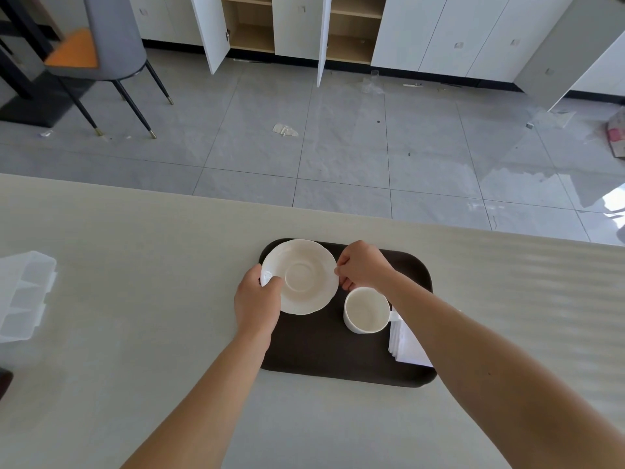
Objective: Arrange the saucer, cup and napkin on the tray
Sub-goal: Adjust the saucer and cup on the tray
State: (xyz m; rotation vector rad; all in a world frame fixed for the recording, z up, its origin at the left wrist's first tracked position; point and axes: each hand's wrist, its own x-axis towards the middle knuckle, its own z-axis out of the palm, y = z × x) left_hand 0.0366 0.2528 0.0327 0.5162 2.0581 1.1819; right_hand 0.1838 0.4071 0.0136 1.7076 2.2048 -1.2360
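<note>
A dark brown tray (pixel 324 360) lies on the pale table. A white scalloped saucer (pixel 301 275) is over the tray's far left corner. My left hand (pixel 258 302) grips the saucer's left rim and my right hand (pixel 363 265) pinches its right rim. Whether the saucer rests on the tray or is held just above it is unclear. An empty white cup (pixel 367 309) stands upright on the tray, just right of the saucer. White folded napkins (pixel 406 343) lie along the tray's right side, partly hidden by my right forearm.
A clear plastic compartment box (pixel 23 296) sits at the table's left edge. Beyond the table's far edge are a grey tiled floor, a grey chair (pixel 111 38) and white cabinets with open doors.
</note>
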